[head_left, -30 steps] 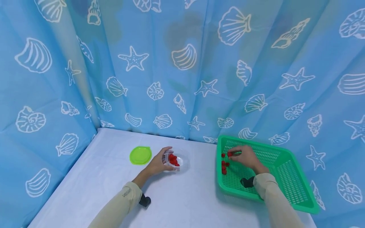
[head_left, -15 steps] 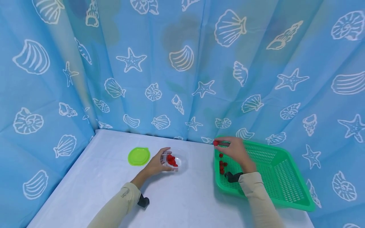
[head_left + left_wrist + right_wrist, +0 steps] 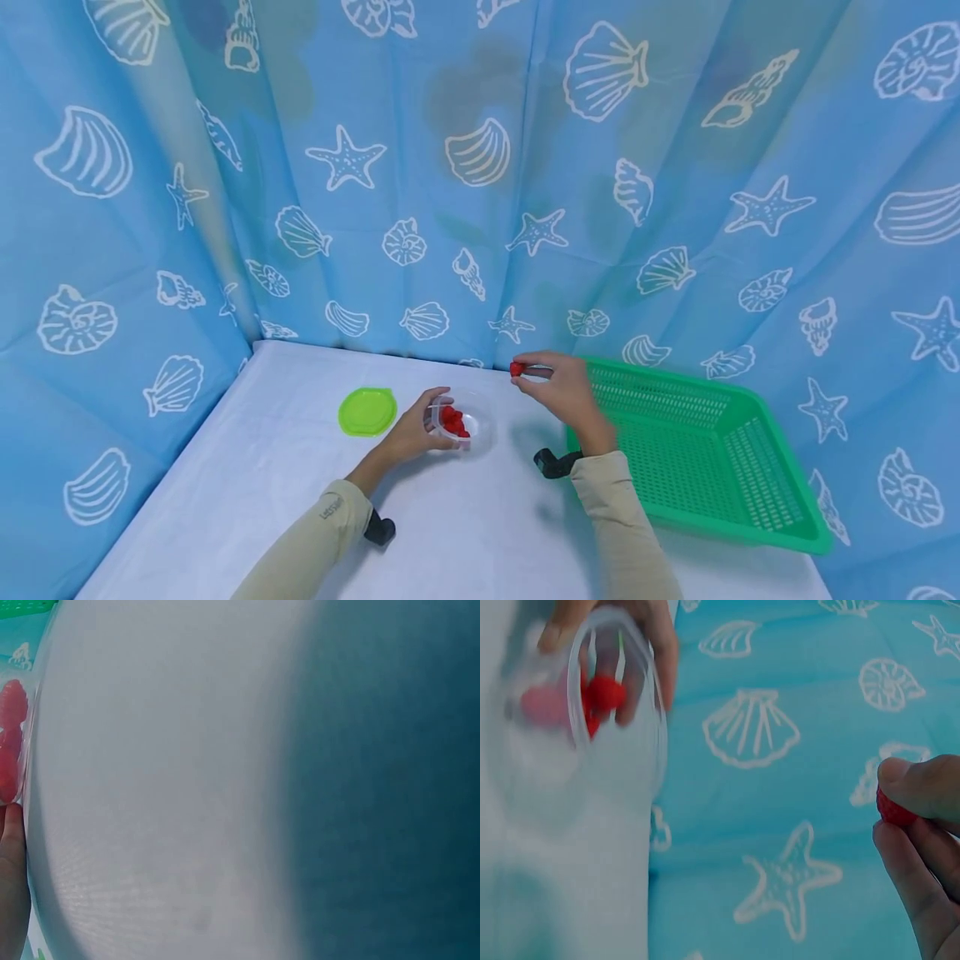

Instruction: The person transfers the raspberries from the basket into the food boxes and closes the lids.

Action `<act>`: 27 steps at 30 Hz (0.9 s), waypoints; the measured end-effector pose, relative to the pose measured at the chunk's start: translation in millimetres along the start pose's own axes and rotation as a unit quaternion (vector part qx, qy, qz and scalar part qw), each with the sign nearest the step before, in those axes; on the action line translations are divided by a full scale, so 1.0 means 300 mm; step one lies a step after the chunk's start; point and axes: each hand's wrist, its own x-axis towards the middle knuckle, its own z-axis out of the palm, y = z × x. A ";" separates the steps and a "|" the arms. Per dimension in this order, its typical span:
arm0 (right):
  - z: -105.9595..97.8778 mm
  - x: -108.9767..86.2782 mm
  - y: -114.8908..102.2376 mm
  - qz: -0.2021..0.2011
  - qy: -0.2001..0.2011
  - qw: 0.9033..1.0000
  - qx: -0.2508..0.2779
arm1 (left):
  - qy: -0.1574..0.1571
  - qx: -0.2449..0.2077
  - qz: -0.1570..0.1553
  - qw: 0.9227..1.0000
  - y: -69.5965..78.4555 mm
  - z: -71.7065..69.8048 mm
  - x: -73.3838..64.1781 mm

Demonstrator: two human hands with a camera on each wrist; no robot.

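My left hand (image 3: 411, 432) grips a clear plastic tub (image 3: 483, 425) from its left side, the tub tilted with its mouth to the right. Several red raspberries (image 3: 453, 421) lie inside, seen also through the tub wall in the left wrist view. My right hand (image 3: 558, 387) pinches a single raspberry (image 3: 894, 808) between thumb and fingertips. It holds the berry in the air, right of the tub and near the far table edge. In the right wrist view the berry's bumpy skin shows between the fingers (image 3: 911, 874).
A green perforated basket (image 3: 772, 467) stands on the right of the white table (image 3: 480, 533); my right hand and forearm hide its left side. A lime-green lid (image 3: 367, 412) lies left of the tub. A blue shell-patterned curtain (image 3: 420, 208) hangs behind the table.
My right hand has lifted a raspberry out of the green basket and carried it left, past the basket's rim toward the tub. The left hand and tub have stayed in place.
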 end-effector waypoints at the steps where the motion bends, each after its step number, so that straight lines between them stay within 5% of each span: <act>1: 0.019 0.005 -0.007 -0.003 -0.002 1.000 0.001 | 0.001 0.000 -0.001 1.000 -0.002 -0.002 0.002; 11: 0.174 -0.006 -0.015 0.012 -0.005 0.999 0.029 | 0.003 0.007 -0.009 1.000 -0.021 -0.002 0.015; 27: 0.330 -0.077 0.064 0.038 0.000 0.998 0.047 | 0.009 0.011 -0.001 1.000 -0.010 -0.001 0.006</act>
